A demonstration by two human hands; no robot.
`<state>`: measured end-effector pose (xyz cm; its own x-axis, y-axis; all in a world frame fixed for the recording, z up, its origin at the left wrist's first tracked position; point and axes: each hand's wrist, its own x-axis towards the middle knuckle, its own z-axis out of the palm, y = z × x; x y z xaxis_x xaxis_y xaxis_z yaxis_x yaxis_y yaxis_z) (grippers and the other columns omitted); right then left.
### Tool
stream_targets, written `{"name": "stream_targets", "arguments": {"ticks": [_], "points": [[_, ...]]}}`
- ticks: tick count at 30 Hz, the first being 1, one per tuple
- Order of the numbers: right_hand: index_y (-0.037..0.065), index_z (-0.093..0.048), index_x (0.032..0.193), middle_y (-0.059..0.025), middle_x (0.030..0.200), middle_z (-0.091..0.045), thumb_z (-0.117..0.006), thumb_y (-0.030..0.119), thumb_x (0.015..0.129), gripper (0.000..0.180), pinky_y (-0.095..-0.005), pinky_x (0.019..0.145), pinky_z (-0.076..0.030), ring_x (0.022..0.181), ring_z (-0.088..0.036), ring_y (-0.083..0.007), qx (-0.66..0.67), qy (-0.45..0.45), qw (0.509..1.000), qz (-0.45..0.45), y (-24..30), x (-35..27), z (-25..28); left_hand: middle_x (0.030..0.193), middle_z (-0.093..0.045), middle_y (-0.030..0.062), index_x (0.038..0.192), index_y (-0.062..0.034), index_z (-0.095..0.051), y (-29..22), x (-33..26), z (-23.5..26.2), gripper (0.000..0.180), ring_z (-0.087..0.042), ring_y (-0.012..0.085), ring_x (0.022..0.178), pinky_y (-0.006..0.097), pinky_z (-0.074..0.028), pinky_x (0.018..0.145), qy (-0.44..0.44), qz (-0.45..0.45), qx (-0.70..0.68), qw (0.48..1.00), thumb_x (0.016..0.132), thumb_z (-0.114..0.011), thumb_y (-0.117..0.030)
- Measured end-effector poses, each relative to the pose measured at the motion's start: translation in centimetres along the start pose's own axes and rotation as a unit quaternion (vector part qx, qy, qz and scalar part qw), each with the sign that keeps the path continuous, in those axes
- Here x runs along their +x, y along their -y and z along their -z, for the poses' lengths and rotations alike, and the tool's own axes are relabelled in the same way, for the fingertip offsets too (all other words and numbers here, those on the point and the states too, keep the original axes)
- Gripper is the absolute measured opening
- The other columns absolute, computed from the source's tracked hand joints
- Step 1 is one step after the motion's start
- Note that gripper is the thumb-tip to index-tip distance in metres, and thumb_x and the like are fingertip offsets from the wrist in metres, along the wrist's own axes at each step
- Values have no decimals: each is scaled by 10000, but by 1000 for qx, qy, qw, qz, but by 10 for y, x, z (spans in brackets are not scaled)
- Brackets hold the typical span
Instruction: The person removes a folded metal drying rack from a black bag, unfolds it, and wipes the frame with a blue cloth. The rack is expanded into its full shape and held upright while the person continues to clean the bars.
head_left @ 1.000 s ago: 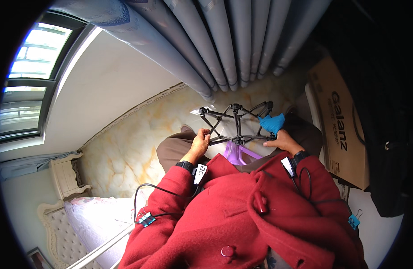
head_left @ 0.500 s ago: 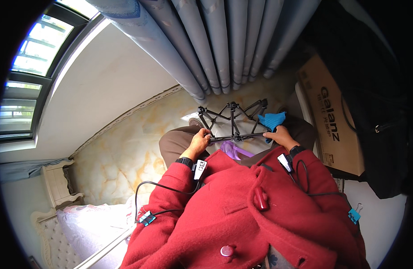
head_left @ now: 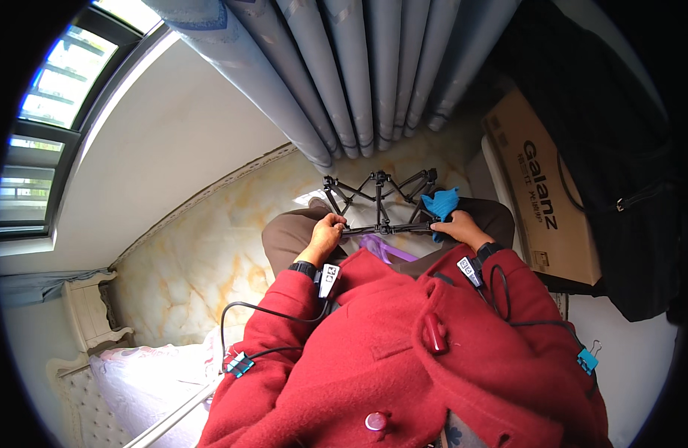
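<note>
Black folding frame [head_left: 379, 205] stays clenched in left hand [head_left: 327, 233] and right hand [head_left: 457, 226], now spread wider, blue cloth [head_left: 440, 204] unmoved

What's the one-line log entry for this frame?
left hand: grips black folding rack | right hand: holds rack end, blue cloth | seated

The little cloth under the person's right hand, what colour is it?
The cloth is bright blue, seen best in the head view.

We find the folding frame [head_left: 379, 205] between both sets of fingers [head_left: 336, 220], above the lap; curtain [head_left: 359, 75] beyond, cardboard box [head_left: 542, 194] right.
</note>
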<state>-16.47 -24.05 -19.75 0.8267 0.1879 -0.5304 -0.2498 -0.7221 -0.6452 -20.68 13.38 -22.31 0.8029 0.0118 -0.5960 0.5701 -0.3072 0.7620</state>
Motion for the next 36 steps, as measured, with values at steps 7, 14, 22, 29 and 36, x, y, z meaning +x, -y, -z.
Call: {"name": "stream_targets", "arguments": {"ticks": [7, 14, 22, 29, 36], "points": [[-17, -650, 1122, -138, 1079, -671, -767, 522, 769, 655, -363, 753, -524, 960, -640, -237, 174, 57, 978, -99, 15, 0, 7, 861, -631, 17, 1084, -47, -651, 2, -1, -2, 172, -559, 110, 784, 276, -486, 728, 55, -14, -26, 998, 935, -619, -129], [-28, -644, 1152, -121, 1086, -678, -762, 316, 809, 499, -347, 798, -520, 975, -643, -210, 243, -45, 968, -35, -3, 13, -8, 919, -664, 81, 1146, -38, -625, 13, 11, -1, 252, -599, 151, 839, 302, -502, 772, 40, 1, -37, 999, 926, -635, -160], [7, -683, 884, -123, 817, -701, -635, 185, 761, 221, -390, 681, -498, 744, -671, -255, 133, -184, 973, 29, -10, 34, -8, 983, -684, 149, 1194, -41, -607, 12, 6, -4, 297, -626, 194, 895, 326, -502, 816, 26, -4, 11, 1000, 927, -619, -170], [13, -711, 993, -176, 982, -718, -798, 456, 685, 547, -390, 799, -529, 906, -693, -305, -36, 57, 995, -68, 17, 28, -4, 915, -688, 149, 1213, -66, -595, 2, 5, -1, 359, -647, 238, 840, 343, -509, 780, 42, 29, 41, 998, 903, -641, -242], [-17, -710, 960, -201, 929, -708, -790, 257, 698, 387, -397, 752, -544, 861, -691, -306, -184, 91, 972, -119, 9, 67, -33, 972, -661, 145, 1167, -115, -613, -17, 0, -8, 230, -676, 199, 606, 327, -550, 466, 29, 80, 20, 996, 939, -585, -136]]}}
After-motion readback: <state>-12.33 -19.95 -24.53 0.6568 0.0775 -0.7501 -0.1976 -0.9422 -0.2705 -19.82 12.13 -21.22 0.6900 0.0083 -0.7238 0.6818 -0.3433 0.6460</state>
